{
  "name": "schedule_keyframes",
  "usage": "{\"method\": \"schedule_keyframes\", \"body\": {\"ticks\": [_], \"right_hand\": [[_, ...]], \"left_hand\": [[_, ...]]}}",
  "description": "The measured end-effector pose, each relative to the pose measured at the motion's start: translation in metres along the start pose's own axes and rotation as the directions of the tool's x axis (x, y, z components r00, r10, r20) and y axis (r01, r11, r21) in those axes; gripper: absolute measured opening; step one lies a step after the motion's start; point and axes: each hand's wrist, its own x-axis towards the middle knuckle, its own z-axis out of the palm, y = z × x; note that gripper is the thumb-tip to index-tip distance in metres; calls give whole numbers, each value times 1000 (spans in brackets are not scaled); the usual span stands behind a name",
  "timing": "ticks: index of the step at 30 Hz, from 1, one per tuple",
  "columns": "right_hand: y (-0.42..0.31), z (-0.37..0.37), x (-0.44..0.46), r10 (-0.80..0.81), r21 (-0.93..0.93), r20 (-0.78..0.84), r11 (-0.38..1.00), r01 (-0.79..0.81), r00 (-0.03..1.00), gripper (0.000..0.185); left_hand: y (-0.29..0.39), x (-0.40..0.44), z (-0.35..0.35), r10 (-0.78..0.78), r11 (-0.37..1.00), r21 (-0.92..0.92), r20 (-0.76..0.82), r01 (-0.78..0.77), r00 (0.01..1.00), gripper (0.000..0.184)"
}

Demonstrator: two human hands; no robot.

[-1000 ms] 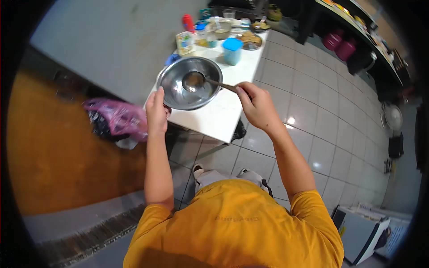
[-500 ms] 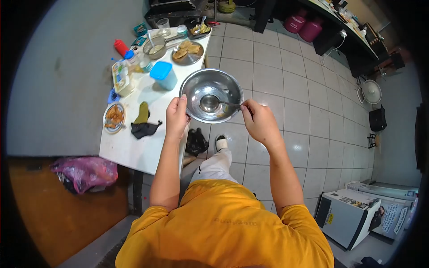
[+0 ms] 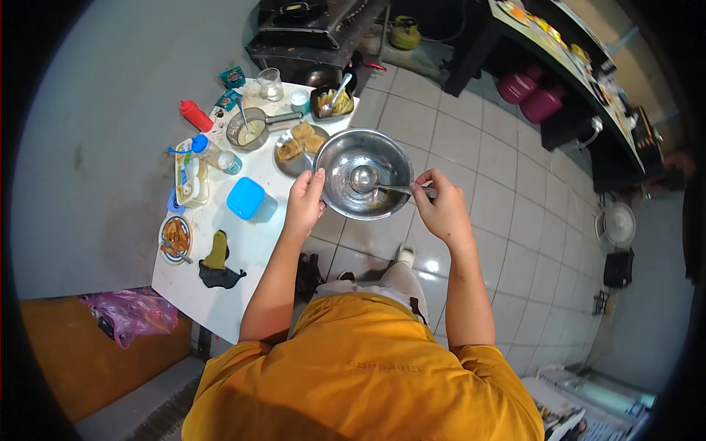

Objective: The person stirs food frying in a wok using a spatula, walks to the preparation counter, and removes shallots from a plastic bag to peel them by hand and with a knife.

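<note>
A shiny steel mixing bowl (image 3: pixel 393 158) is held in the air beside the table, its inside facing up at me. My left hand (image 3: pixel 304 204) grips the bowl's left rim, thumb on top and fingers curled beneath. Inside the bowl lies the round head of a metal ladle (image 3: pixel 363 178), near the middle of the bottom. The ladle's handle runs right over the rim, where my right hand (image 3: pixel 443 211) pinches it between thumb and fingers. The bowl partly covers a metal plate (image 3: pixel 284 163) of folded golden-brown food.
On the white table (image 3: pixel 246 290) stand a blue-lidded container (image 3: pixel 246 198), a saucepan (image 3: pixel 234 132), a red bottle (image 3: pixel 195 115), a black dish (image 3: pixel 322 97) with food, and a patterned plate (image 3: pixel 164 250). Behind is a stove (image 3: pixel 316 29). Tiled floor (image 3: pixel 485 198) lies to the right.
My view has turned and shifted, so the table and floor sit differently. Bowl and ladle, still in my hands, appear slightly right and lower. My feet have changed position.
</note>
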Motion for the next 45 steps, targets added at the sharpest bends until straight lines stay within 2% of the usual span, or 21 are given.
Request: {"method": "schedule_keyframes", "body": {"ticks": [4,7,9,11,13,15,22,25,27,29,31,32,33,35,37,41,45], "right_hand": [[29,2,89,-84,78,87,994,78,993,22],[37,-2,162,-246,141,62,962,235,967,31],[35,-7,201,-250,167,154,960,224,956,43],[33,-11,239,-305,228,171,937,263,937,48],[33,-13,276,-348,279,209,917,285,914,47],[32,-12,309,-367,287,264,913,290,892,46],[32,30,405,-412,300,389,902,309,824,35],[25,63,450,-407,277,437,909,311,802,32],[28,89,478,-406,286,459,910,301,790,31],[17,105,509,-408,288,478,909,300,778,31],[1,105,533,-342,160,509,939,304,790,27],[-1,112,551,-351,156,517,936,317,781,27],[6,118,563,-327,194,514,945,264,793,25],[17,132,584,-292,221,529,954,203,797,23],[19,145,605,-294,214,552,954,208,780,20],[18,174,636,-273,218,666,961,169,694,21],[12,197,671,-333,276,751,943,186,571,25]], "left_hand": [[7,51,20,84,994,-65,-110,-92,990,19],[15,86,36,128,990,-19,-256,-137,958,19],[23,104,46,136,989,-15,-342,-150,930,20],[25,124,49,141,980,-57,-480,-191,866,20],[38,137,58,132,976,-73,-547,-203,827,22],[35,155,51,193,960,-33,-643,-278,742,27],[54,228,10,226,896,-66,-784,-439,578,21],[61,276,-37,240,856,-68,-825,-512,511,17],[63,310,-73,252,826,-28,-875,-562,414,16],[66,346,-116,190,822,-71,-902,-565,389,13],[66,380,-147,231,794,-46,-899,-606,371,11],[67,398,-161,193,793,-40,-929,-607,314,8],[68,412,-172,179,797,-45,-935,-602,307,8],[66,438,-191,100,788,-42,-976,-615,194,10],[64,454,-203,114,771,-32,-976,-636,188,11],[54,480,-211,45,766,-15,-996,-643,78,8],[47,502,-214,-76,750,-75,-997,-657,27,17]]}}
